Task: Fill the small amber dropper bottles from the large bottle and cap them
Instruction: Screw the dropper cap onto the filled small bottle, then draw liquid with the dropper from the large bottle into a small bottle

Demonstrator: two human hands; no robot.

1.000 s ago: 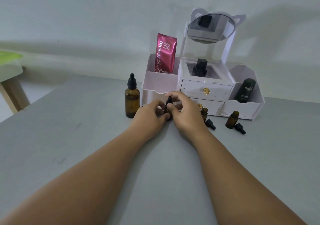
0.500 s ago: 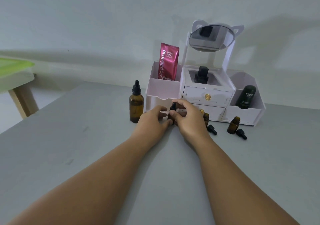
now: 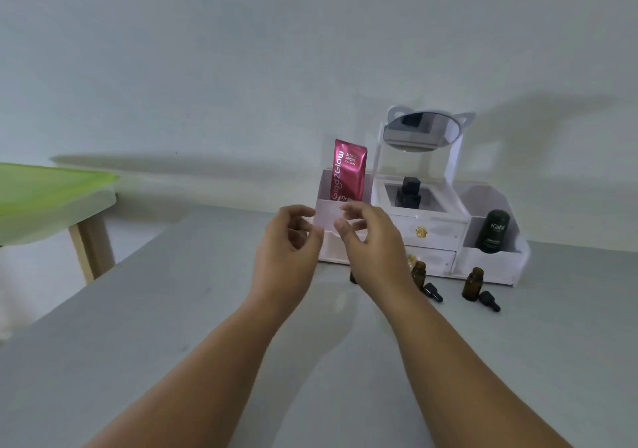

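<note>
Fingers of my left hand (image 3: 286, 244) and my right hand (image 3: 367, 237) are hanging loosely curled and gripping nothing that I can make out. The two hands are hovering close together but apart, lifted off the grey tabletop (image 3: 165, 327).

Just under my right wrist the first small amber bottle (image 3: 353, 278) is standing on the tabletop. My arm is covering most of it, so I cannot tell whether its cap is on.

Further to my right the second small amber bottle (image 3: 418, 272) and the third small amber bottle (image 3: 472, 283) are standing upright with bare necks. A black dropper cap (image 3: 433, 292) is lying on its side just beside the second, and another dropper cap (image 3: 489, 301) is lying beside the third. I am judging that the caps are lying there to keep the necks free for filling, each within easy reach of its own bottle.

The large bottle is not showing plainly; it may be standing behind my left hand.

Behind the row, the white organizer (image 3: 431, 261) is sitting against the wall, out of the working space. It is carrying a tilted mirror (image 3: 423, 130), a red sachet (image 3: 349, 171), a black bottle (image 3: 409, 190) and a dark green bottle (image 3: 492, 230). Far off to my left a green table (image 3: 51, 192) is showing.
</note>
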